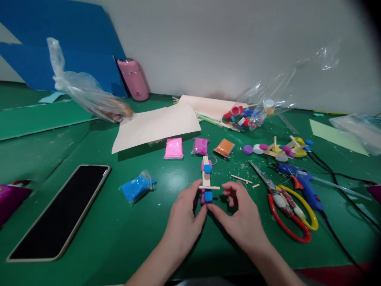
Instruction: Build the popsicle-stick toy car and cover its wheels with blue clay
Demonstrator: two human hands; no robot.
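A small stick model [206,179] lies on the green table in front of me, made of a flat wooden stick with blue and purple-pink round pieces at both ends. Across it rests a thin wooden stick [214,188]. My left hand [185,210] holds the model's near left side between index finger and thumb. At the near end, the thumb of my right hand [240,212] touches or almost touches the model; its other fingers are curled loosely, apart from the thumb. Short stick pieces [241,179] and a metal ring [213,160] lie close by.
Scissors [290,214] and a blue glue gun [300,180] lie right, near another stick-and-cap model [282,149]. Pink [173,148], magenta [201,146], orange [224,147] and blue packets [137,188] surround the work. A phone [59,212] lies left; a bag of bottle caps [250,115] stands behind.
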